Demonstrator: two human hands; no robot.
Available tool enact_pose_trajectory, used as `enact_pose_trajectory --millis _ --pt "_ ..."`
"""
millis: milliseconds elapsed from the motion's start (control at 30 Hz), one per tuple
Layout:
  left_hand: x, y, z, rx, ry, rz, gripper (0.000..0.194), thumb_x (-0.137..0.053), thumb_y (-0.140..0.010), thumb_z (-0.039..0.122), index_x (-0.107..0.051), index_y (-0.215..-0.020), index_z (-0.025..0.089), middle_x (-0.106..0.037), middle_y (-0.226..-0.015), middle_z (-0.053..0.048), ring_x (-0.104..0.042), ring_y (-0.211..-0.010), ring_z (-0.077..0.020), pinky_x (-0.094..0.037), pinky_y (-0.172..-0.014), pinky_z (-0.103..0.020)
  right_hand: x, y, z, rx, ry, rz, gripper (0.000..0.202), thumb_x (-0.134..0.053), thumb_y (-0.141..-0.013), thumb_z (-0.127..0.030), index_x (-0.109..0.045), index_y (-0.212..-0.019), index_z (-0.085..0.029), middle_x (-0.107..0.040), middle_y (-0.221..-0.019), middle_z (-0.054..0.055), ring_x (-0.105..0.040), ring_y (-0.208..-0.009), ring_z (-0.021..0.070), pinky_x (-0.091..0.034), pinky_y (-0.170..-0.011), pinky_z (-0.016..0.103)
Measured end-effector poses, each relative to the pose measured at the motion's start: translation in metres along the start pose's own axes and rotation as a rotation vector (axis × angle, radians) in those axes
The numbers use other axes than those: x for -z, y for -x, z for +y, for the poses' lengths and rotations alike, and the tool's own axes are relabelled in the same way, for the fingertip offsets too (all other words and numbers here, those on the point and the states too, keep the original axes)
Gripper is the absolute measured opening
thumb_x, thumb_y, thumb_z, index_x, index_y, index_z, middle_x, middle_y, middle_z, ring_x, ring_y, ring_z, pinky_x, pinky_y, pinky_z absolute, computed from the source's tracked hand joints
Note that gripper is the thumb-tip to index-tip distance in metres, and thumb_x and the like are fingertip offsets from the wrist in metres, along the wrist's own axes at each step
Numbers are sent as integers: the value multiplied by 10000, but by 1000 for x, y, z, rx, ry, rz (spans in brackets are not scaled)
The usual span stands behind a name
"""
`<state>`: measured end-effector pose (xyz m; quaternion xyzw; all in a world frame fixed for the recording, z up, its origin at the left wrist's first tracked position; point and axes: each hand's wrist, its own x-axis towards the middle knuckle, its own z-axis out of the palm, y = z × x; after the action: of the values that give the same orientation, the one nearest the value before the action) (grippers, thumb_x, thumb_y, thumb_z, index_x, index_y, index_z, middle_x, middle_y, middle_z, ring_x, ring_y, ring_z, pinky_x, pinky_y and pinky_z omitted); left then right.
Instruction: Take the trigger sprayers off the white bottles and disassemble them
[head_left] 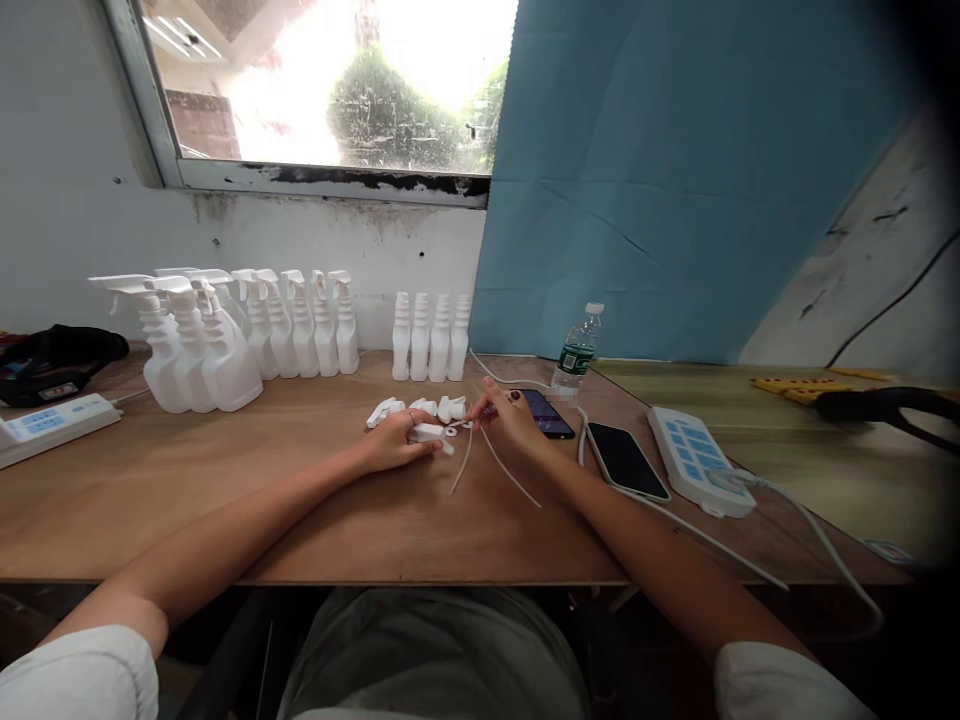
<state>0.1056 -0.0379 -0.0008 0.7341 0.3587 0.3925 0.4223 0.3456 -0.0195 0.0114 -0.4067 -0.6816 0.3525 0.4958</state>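
Two bare hands, near each other over a brown wooden table (337,530). Left hand (400,443) clamped on a small white plastic trigger sprayer head (427,433), which sits low over the tabletop, near its middle. Right hand (506,413) has bent fingers just beside the sprayer head's front end; detail too small there, so cannot tell whether they grip anything. Two thin white plastic tubes, one shorter (463,465) and one longer (513,471), run from below the right fingers toward the near edge. Loose white sprayer heads (452,408) lie just behind the hands. Four slim white plastic bottles without heads (421,340) stand upright in a row by the wall; cluster of white spray bottles with heads fitted (234,370) upright to their left. Right side: clear plastic bottle with green label (576,358), dark smartphone (553,417) beside the right hand, pale-cased smartphone with black screen (628,460), white power strip with blue socket panels (679,445).
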Motion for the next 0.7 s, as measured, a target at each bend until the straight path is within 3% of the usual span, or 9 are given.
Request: enact_pose_trajectory --millis 100,200,333,467,600,700 --pt "1 3 3 -262 -365 -143 333 -706 -755 374 -684 -1044 210 -606 -1012 -76 -566 -816 -187 -430 -721 -250 1 -1 2 -58 103 -50 758 -358 -842 -757 -673 -539 -137 -644 -505 91 -591 -465 144 -451 -502 244" --pt "1 3 1 -391 -542 -191 357 -640 -811 367 -646 -1136 221 -567 -1126 -112 -560 -961 -232 -437 -846 -302 2 -2 1 -122 138 -69 750 -373 -837 -753 -630 -486 -142 -645 -500 95 -566 -409 135 -422 -456 238" --pt "3 2 -3 -511 -654 -222 402 -558 -833 243 -607 -1232 214 -509 -1268 -143 -499 -1134 -269 -367 -1010 -376 11 -4 -5 -151 255 -24 736 -361 -855 -725 -575 -436 -159 -616 -461 89 -534 -374 132 -408 -456 248" --pt "7 -1 -5 -534 -773 -299 580 -472 -789 102 -548 -1346 245 -485 -1354 -124 -441 -1242 -287 -291 -1086 -431 27 -6 -9 -113 627 43 747 -310 -901 -673 -537 -383 -185 -547 -382 71 -522 -386 146 -423 -557 273" --pt "12 -6 -8 -564 -867 -236 566 -477 -784 97 -578 -1319 251 -477 -1399 -105 -394 -1301 -306 -254 -1101 -451 35 -7 -10 -57 874 73 732 -310 -928 -625 -513 -368 -200 -554 -397 73 -560 -455 164 -407 -641 275" --pt "29 -14 -11 -571 -923 -64 459 -460 -828 127 -615 -1249 221 -506 -1369 -112 -421 -1281 -286 -273 -1087 -435 32 -6 -11 -37 909 75 716 -313 -938 -605 -522 -387 -199 -577 -431 83 -578 -487 175 -398 -654 277"
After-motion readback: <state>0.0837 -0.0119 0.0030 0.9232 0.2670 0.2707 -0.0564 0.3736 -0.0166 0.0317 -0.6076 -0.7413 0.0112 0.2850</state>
